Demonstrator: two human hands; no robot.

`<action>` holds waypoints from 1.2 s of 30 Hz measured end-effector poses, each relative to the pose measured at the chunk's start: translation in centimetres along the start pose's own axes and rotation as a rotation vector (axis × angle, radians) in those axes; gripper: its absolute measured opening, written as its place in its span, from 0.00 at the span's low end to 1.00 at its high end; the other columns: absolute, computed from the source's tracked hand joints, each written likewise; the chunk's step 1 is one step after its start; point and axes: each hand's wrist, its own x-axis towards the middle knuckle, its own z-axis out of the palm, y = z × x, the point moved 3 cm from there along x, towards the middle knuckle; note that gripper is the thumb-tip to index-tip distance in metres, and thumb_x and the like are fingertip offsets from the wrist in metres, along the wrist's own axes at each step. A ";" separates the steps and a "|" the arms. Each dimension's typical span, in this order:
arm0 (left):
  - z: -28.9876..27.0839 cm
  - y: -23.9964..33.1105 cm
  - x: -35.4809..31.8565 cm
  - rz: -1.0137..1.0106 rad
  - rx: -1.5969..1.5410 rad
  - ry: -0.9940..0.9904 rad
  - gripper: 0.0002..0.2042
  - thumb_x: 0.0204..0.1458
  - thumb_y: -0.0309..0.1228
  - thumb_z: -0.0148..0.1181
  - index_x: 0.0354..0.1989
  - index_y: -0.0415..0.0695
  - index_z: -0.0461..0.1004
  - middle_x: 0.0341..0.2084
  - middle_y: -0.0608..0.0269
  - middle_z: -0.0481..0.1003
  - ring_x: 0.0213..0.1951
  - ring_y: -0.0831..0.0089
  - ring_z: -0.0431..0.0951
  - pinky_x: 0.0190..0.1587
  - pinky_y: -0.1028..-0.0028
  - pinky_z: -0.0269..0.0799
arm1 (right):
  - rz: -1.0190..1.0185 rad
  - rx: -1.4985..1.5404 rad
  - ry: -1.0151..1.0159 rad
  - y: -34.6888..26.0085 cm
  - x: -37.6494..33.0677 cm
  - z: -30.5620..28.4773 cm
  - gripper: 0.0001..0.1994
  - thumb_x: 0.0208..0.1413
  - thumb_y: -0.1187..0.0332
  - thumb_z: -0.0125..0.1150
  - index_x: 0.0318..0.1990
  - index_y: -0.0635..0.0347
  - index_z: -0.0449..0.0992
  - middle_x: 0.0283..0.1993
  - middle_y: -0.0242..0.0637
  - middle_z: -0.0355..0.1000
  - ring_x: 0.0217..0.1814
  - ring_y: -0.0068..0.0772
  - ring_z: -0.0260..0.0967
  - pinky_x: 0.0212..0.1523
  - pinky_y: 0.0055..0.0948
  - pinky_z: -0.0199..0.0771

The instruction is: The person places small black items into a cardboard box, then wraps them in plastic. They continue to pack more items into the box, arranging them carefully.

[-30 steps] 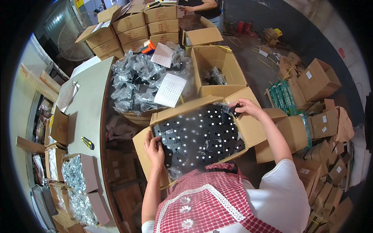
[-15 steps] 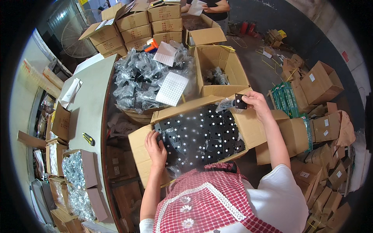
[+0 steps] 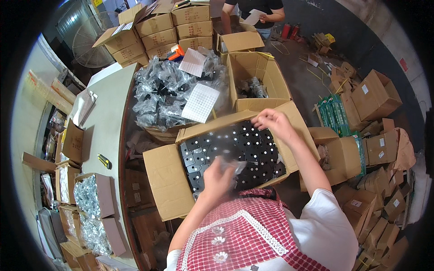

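An open cardboard box (image 3: 165, 187) in front of me is packed with rows of black flat parts (image 3: 257, 156), dotted with white round spots. Over the near middle of these parts is my left hand (image 3: 218, 177), smeared by motion, its fingers closed on a clear plastic bag (image 3: 239, 168). Whether the bag holds anything is too blurred to tell. At the box's far right corner, my right hand (image 3: 273, 122) is closed in a pinch just above the black parts. Anything between its fingertips is too small or hidden to make out.
Behind the box stand a heap of plastic-wrapped parts (image 3: 156, 90) with dotted white sheets (image 3: 201, 103) on top, and another open carton (image 3: 239, 105). A table (image 3: 106, 126) at left bears a yellow-black cutter (image 3: 104, 161). Another person (image 3: 257, 11) stands at the back.
My right hand has moved left from the box's right flap to over the parts; the black part it held no longer shows in it. My left hand has moved right from the left edge.
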 end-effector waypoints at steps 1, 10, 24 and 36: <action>-0.3 -0.3 -0.9 -0.087 -0.157 0.063 0.11 0.53 0.26 0.64 0.44 0.36 0.77 0.28 0.62 0.80 0.30 0.76 0.77 0.32 0.74 0.73 | 0.075 -0.127 0.082 1.6 1.0 -1.8 0.08 0.63 0.70 0.59 0.44 0.62 0.80 0.41 0.35 0.81 0.42 0.25 0.78 0.44 0.27 0.79; -1.7 -2.6 -3.4 -0.301 -0.633 0.137 0.12 0.57 0.29 0.67 0.47 0.40 0.77 0.35 0.68 0.80 0.32 0.81 0.75 0.35 0.78 0.71 | 0.329 -1.058 -0.003 10.9 3.9 -3.4 0.22 0.49 0.61 0.72 0.54 0.53 0.80 0.55 0.45 0.74 0.60 0.46 0.71 0.60 0.41 0.73; -3.1 -4.8 -4.4 -0.253 -0.630 0.283 0.10 0.58 0.25 0.63 0.47 0.41 0.74 0.35 0.68 0.78 0.35 0.80 0.75 0.37 0.77 0.71 | 0.180 -0.848 0.004 12.7 3.8 -3.7 0.26 0.33 0.65 0.83 0.38 0.65 0.74 0.53 0.43 0.68 0.54 0.42 0.66 0.55 0.36 0.69; -3.6 -8.1 -4.8 -0.275 -0.641 0.361 0.11 0.56 0.25 0.65 0.47 0.42 0.75 0.36 0.70 0.77 0.35 0.82 0.73 0.39 0.79 0.67 | 0.190 0.040 0.153 8.1 2.2 -5.4 0.06 0.53 0.73 0.68 0.32 0.56 0.75 0.31 0.24 0.72 0.33 0.17 0.68 0.38 0.21 0.67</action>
